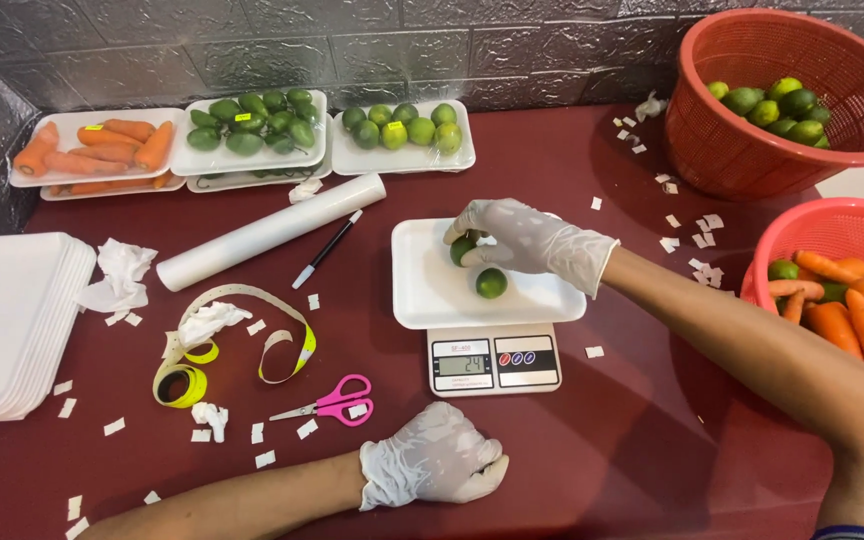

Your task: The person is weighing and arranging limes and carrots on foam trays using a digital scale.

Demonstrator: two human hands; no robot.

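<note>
On the worktop (572,440): we see a dark red surface strewn with small white paper scraps.
Right hand (527,240): ours, gloved, fingers curled around one lime (463,250), holding it down on the tray.
Left hand (432,458): ours, gloved, loosely closed into a fist and holding nothing, resting on the worktop just in front of the scale.
Tray (427,290): one white foam tray sitting on the scale.
Scale (493,361): one, white, its display facing us.
Limes on the tray: we count two, the held one and a second lime (491,283) lying free just beside the right hand, touching neither hand and well apart from the left.
Filled trays at the back: three; a carrot tray (27,182), a tray of dark limes (247,160) and a tray of paler limes (402,158) holding about seven.
Empty trays (2,320): one stack at the left edge; we cannot tell how many.
Baskets: two, red; the far basket (752,150) holds limes, the near basket (802,225) holds carrots and a few limes.
Scissors (332,403): one pink pair, near the left hand.
Film roll (270,232): one.
Pen (327,249): one, beside the roll.
Label strip (252,315): one curled length.
</note>
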